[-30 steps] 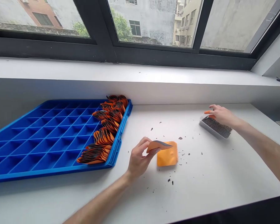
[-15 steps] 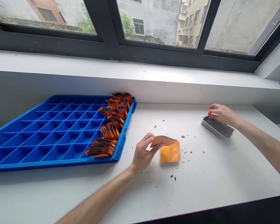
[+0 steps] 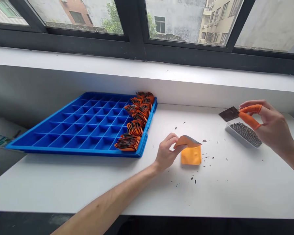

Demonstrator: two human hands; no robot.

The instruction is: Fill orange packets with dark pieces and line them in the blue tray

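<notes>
Pinched in my left hand (image 3: 167,151) is a small orange pouch (image 3: 188,141) with a grey inner side, its mouth bowed apart. Beneath it a stack of yellow-orange pouches (image 3: 191,156) lies on the table. My right hand (image 3: 271,122), with orange finger cots on thumb and forefinger, grips a thin dark brown square sheet (image 3: 229,114) by one corner. That sheet hangs in the air above a clear plastic box (image 3: 237,137) packed with rows of similar dark sheets (image 3: 246,133).
At the left stands a blue compartment tray (image 3: 88,150); filled orange-and-black pouches (image 3: 127,143) crowd its right-hand compartments. Dark flakes (image 3: 195,181) lie scattered over the white table (image 3: 149,192). A window sill (image 3: 137,70) runs along the back.
My right hand has lifted out of the clear box and now has a dark square sheet in its fingers. My left hand still holds the pouch. The camera view has turned left.
</notes>
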